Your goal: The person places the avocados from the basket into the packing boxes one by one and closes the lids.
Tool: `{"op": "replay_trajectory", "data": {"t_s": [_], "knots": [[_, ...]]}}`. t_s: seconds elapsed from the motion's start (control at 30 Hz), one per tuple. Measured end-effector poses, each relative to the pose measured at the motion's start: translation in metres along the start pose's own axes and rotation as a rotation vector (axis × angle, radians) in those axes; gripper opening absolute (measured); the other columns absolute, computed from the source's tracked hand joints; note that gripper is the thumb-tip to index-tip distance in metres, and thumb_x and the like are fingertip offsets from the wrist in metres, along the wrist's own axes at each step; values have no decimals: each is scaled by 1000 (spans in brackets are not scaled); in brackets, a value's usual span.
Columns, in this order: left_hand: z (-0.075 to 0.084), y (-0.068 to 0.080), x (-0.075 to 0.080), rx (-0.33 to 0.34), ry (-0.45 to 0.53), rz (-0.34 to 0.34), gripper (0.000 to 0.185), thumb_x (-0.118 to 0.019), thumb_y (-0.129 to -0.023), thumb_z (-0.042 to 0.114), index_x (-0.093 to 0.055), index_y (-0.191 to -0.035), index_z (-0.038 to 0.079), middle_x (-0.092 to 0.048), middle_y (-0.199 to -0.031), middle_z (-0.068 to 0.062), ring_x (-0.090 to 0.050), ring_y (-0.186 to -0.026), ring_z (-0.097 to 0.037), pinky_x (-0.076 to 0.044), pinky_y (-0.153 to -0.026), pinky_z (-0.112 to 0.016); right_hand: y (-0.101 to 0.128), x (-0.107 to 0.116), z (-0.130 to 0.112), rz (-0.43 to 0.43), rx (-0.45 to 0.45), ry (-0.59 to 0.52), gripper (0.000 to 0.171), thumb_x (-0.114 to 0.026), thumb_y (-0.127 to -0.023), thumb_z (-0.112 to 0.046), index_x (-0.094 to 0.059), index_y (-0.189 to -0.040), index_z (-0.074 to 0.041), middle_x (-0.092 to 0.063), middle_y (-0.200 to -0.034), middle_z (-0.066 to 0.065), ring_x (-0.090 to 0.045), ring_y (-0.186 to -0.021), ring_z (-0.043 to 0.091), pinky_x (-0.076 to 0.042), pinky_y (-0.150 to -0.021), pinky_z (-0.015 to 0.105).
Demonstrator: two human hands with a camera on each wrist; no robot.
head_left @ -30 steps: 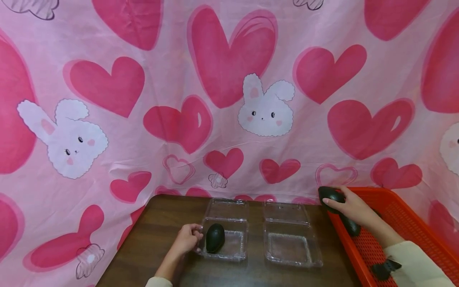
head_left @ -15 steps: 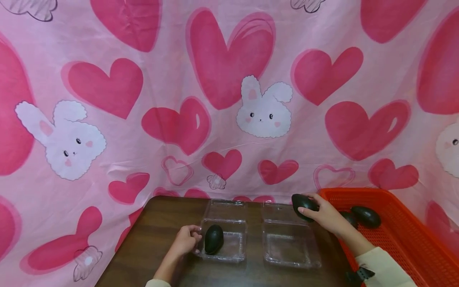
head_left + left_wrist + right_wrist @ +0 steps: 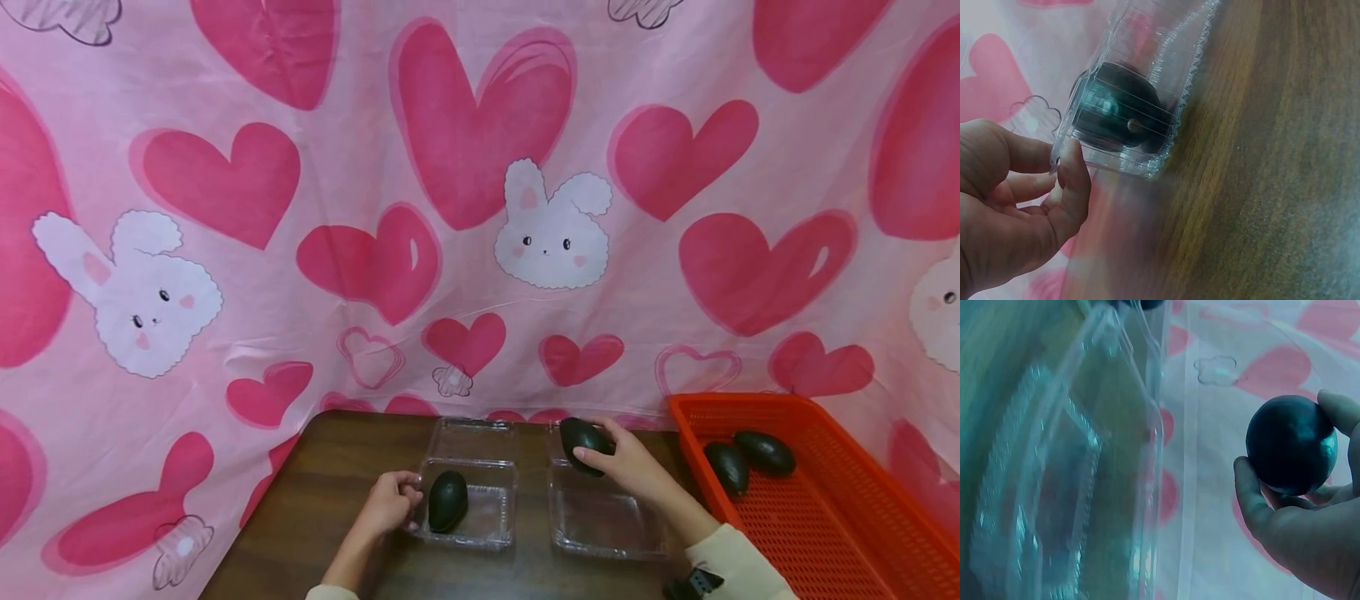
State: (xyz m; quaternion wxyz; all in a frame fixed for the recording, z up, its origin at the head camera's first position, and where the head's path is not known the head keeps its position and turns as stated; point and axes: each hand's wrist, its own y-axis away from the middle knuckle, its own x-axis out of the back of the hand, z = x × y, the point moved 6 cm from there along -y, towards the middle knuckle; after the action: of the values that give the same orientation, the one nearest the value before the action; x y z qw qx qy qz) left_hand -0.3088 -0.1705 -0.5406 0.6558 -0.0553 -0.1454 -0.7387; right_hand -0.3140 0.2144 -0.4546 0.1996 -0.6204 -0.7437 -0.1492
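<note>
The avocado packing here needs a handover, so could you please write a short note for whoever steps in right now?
Left hand grips the near-left edge of the left clamshell box, which already holds one avocado.
Right hand holds a second avocado above the back of the right clamshell box, whose tray holds nothing yet.
Two more avocados lie in the red basket on the right.
Both box lids stand open at the back.
Done: one avocado boxed.
Left, probably: set the held one down, then see to the basket fruit and the lids.
</note>
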Motion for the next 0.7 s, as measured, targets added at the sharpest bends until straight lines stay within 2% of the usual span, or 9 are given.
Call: {"op": "replay_trajectory", "data": {"t_s": [0.2,0.37,0.57,0.7], "knots": [[0,-1,-1,-9,-2,2,30,-60,-93,-10,-57,-122,-18,-46,-71,-3,-46,-53,-13,-56,-48,-29,0,-22,-3,3,0,-42,64,-79,-90,-24,-49,-144,-6,-58,-136,24,-61,-112,34,-63,-91,48],[0,-1,-1,-8,-17,9,30,-61,-93,-8,-58,-121,-17,-47,-72,-3,-48,-52,-14,-56,-48,-30,-2,-40,-5,-30,7,-95,65,-79,-90,-21,-47,-144,-4,-56,-137,25,-60,-113,35,-64,-88,47],[-1,-2,-2,5,-9,13,30,-62,-94,-8,-58,-123,-17,-48,-73,-3,-46,-53,-15,-55,-47,-30,-7,-64,-9,-90,31,-55,70,-80,-90,-25,-44,-149,-8,-54,-142,25,-60,-117,39,-63,-86,49],[-2,-3,-2,-7,-8,9,31,-62,-94,-8,-58,-123,-17,-49,-74,-4,-47,-52,-15,-55,-47,-30,-8,-79,-13,-104,16,-5,72,-83,-87,-28,-47,-147,-10,-58,-137,22,-62,-112,35,-62,-85,51]]}}
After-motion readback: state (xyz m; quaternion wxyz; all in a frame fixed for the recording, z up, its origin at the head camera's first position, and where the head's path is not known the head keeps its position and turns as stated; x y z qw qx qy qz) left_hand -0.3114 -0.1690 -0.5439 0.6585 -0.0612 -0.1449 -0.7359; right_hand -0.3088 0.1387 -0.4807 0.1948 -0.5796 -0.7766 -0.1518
